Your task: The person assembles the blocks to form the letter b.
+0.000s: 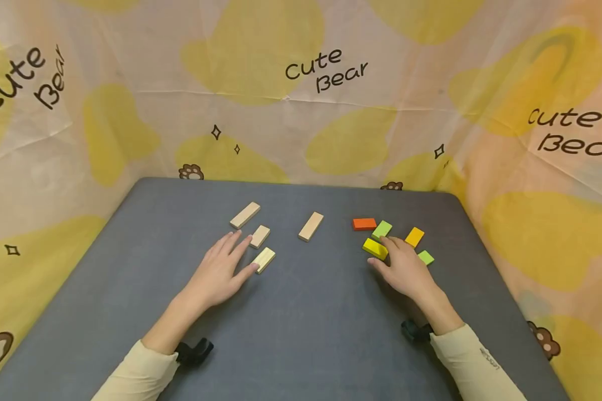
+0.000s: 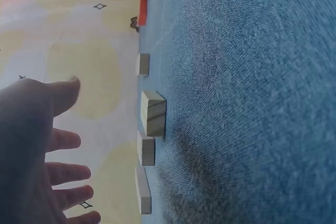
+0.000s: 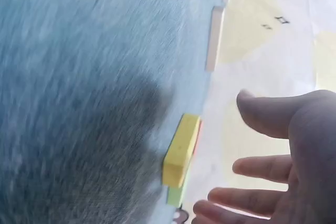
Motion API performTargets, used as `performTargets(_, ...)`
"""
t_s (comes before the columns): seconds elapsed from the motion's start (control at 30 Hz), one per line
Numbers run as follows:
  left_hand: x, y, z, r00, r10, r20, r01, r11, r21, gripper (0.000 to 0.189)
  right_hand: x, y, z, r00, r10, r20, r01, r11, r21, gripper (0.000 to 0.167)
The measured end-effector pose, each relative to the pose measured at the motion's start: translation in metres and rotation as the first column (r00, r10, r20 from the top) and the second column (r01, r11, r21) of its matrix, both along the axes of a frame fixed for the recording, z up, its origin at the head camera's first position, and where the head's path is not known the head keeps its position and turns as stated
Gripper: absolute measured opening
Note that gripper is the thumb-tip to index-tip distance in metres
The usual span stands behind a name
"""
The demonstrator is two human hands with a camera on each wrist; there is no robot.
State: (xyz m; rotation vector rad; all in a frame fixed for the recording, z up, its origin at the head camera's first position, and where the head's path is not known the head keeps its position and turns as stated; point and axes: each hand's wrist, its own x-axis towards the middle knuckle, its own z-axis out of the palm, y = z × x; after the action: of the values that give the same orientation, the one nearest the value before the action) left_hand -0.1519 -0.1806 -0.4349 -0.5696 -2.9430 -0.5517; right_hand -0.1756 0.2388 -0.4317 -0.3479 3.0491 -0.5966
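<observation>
My left hand (image 1: 222,271) is held above the table with its fingers spread, close to three plain wooden blocks: a far one (image 1: 244,215), a middle one (image 1: 260,236) and a near one (image 1: 264,260). In the left wrist view the fingers (image 2: 68,173) hold nothing. Over the coloured blocks hovers my right hand (image 1: 405,267), fingers loosely extended. Around it lie a yellow block (image 1: 375,248), a green block (image 1: 382,229), an orange-yellow block (image 1: 414,237) and a second green block (image 1: 425,257), partly hidden by the hand. The right wrist view shows the yellow block (image 3: 181,150) apart from the fingers.
Another plain wooden block (image 1: 311,226) lies near the table's middle, between the hands. A red-orange block (image 1: 364,224) sits behind the yellow one. The grey table (image 1: 301,334) is bordered by a printed cloth (image 1: 261,67) at the back and sides.
</observation>
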Motion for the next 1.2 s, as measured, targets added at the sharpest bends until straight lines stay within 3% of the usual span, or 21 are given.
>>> performTargets(0.4, -0.013, 0.005, -0.002, 0.998, -0.06, 0.016, 0.057, 0.983, 0.173, 0.048, -0.021, 0.012, -0.006, 1.0, 0.016, -0.008, -0.017, 0.994, -0.112, 0.045)
performTargets(0.6, -0.022, 0.008, -0.008, 0.991, -0.108, 0.077, 0.086, 0.964, 0.251, 0.045, -0.029, 0.013, -0.008, 1.0, 0.028, 0.013, -0.026, 0.992, -0.126, 0.038)
performTargets(0.83, -0.031, 0.011, -0.014, 0.977, -0.134, 0.163, 0.074, 0.942, 0.327, 0.045, -0.037, 0.017, -0.013, 0.999, 0.023, 0.022, -0.02, 0.989, -0.144, 0.029)
performTargets(1.0, -0.035, 0.013, -0.015, 0.968, -0.146, 0.203, 0.068, 0.935, 0.348, 0.049, -0.041, 0.02, -0.016, 0.999, 0.018, 0.042, -0.011, 0.987, -0.158, 0.029)
performTargets(1.2, -0.038, 0.015, -0.018, 0.96, -0.15, 0.238, 0.07, 0.946, 0.315, 0.06, -0.043, 0.021, -0.015, 0.998, 0.01, 0.066, 0.0, 0.988, -0.153, 0.028)
